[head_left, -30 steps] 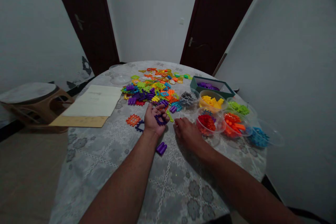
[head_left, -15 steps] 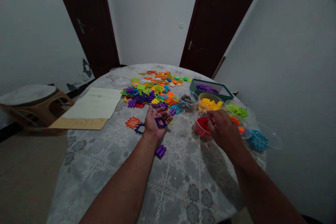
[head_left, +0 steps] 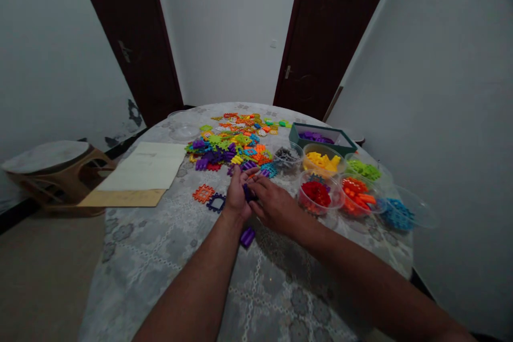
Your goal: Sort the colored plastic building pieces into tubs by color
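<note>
My left hand [head_left: 237, 199] is palm up above the table, its fingers partly curled around a dark purple plastic building piece [head_left: 248, 193]. My right hand [head_left: 276, 207] meets it from the right, its fingertips closed on the same piece. They cover much of the piece, so its full outline is hidden. Left of the hands lie an orange square frame piece [head_left: 203, 193] and a dark navy square frame piece [head_left: 211, 204]. Just below the wrists is a purple ribbed piece [head_left: 247, 237]. Beyond my fingers a pile of mixed coloured pieces [head_left: 224, 152] spreads out.
Clear tubs at the right hold red [head_left: 316, 194], orange [head_left: 356, 192], yellow [head_left: 320, 160], grey, green and blue pieces. Behind them stands a dark green box [head_left: 344, 141] with purple pieces. Cardboard with a pale sheet [head_left: 140, 168] lies at the left. A stool [head_left: 52, 171] stands beyond the table.
My right hand has moved left from the red tub to the left hand, where its fingers now touch the dark purple piece. My left fingers have curled in. The view has tipped slightly upward.
</note>
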The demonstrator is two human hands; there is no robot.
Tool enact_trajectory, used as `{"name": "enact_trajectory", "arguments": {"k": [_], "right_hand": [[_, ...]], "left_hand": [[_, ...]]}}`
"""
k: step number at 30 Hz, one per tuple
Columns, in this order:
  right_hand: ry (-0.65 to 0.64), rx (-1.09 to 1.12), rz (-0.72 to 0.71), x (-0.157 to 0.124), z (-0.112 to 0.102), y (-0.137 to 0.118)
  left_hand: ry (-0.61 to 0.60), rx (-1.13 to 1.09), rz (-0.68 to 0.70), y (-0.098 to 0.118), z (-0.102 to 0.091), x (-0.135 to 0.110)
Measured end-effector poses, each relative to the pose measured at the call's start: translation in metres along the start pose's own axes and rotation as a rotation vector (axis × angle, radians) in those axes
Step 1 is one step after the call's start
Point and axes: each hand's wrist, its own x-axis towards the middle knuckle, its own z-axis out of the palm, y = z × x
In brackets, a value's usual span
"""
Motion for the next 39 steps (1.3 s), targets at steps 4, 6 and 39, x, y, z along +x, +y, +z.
{"name": "enact_trajectory", "arguments": {"k": [4,6,39], "right_hand": [[-0.064,-0.107,-0.022,0.013,0.008,0.004],[-0.053,-0.129,-0.003,0.016,0.007,0.006],[-0.241,0.141,-0.075,-0.029,0.017,-0.001]], "left_hand": [[0.024,-0.006,0.02,-0.001,0.0,0.0],[0.009,-0.022,0.01,-0.004,0.001,0.0],[0.488,0.01,0.648,0.052,-0.013,0.003]]}}
